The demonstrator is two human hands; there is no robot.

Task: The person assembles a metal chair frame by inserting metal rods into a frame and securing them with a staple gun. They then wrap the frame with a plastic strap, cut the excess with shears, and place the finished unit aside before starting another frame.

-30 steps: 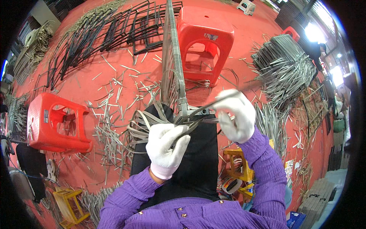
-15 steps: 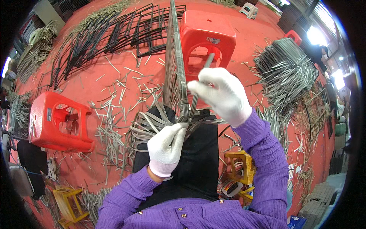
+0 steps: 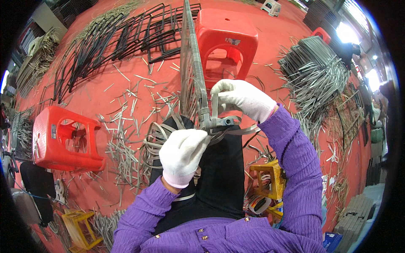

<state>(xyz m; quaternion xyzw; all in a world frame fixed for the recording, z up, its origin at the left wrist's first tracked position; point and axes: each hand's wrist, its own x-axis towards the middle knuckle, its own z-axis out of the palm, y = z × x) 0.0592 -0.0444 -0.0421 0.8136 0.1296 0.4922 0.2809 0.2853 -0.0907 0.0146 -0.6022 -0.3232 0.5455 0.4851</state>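
Note:
A frame panel (image 3: 197,80) bound with flat grey strips stands upright in front of me, its near corner above my lap. My left hand (image 3: 183,156), in a white glove, is closed with its fingertips at the strips just below that corner. Loose grey strips (image 3: 157,141) fan out in loops to its left. My right hand (image 3: 244,99), also gloved, pinches a grey strip (image 3: 214,109) that rises beside the wrapped corner. A bare tube end (image 3: 228,121) juts to the right below it. The left fingertips' exact hold is partly hidden.
Just behind the panel stands a red stool (image 3: 227,31); another red stool (image 3: 63,139) is at the left. Black metal frames (image 3: 126,40) lie beyond. A grey strip bundle (image 3: 316,71) sits at the right, a yellow stool (image 3: 274,181) near my right arm. Strip scraps litter the red floor.
The right hand has turned and now pinches the grey strip beside the corner; before, the strip stuck up past its fingers. The left hand has shifted slightly, its back turned more upward.

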